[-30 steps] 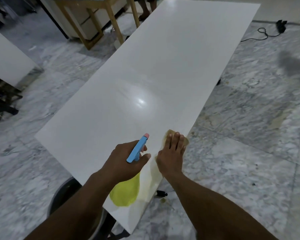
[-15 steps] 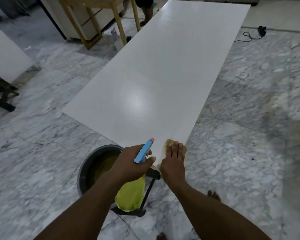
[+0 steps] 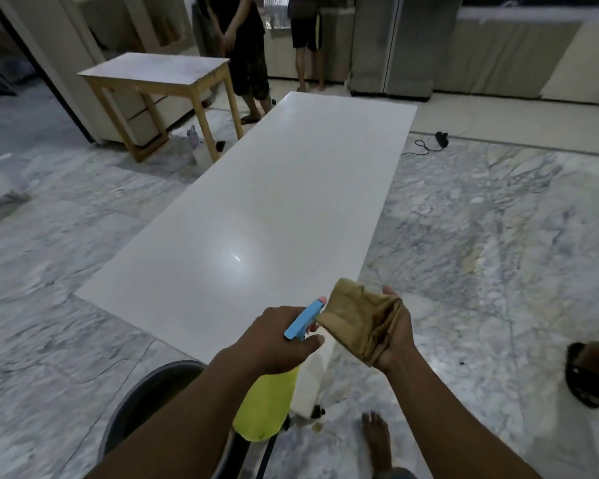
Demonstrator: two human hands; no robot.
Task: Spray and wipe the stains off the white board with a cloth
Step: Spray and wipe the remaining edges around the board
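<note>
White board (image 3: 256, 209) lies flat and long, running from the near edge by the hands toward about twelve to one o'clock, where its far end stops just short of two people standing by the cabinets. Its surface looks clean and glossy across the whole visible stretch, with one bright glare spot near the middle; I can make out no stain on it from here.

At roughly six o'clock the left hand (image 3: 277, 337) is wrapped around the neck of a spray bottle (image 3: 267, 402), fingers curled tight on it, so the blue trigger head and its pink nozzle tip point out over the board while the yellow body hangs below the fist. That hold keeps the nozzle aimed at the surface and ready to fire.

Just right of it, at about five o'clock, the right hand (image 3: 395, 337) is turned palm up, fingers loosely cupping a crumpled tan cloth (image 3: 360, 319) lifted clear of the board (likely to look at it or refold to a cleaner face, judging by the brownish soiling). Cloth and nozzle nearly touch.

A dark bucket (image 3: 153, 392) sits on the marble floor (image 3: 481, 254) at seven o'clock, close enough for rinsing. The wiping seems largely done, though the far end may deserve a check.
</note>
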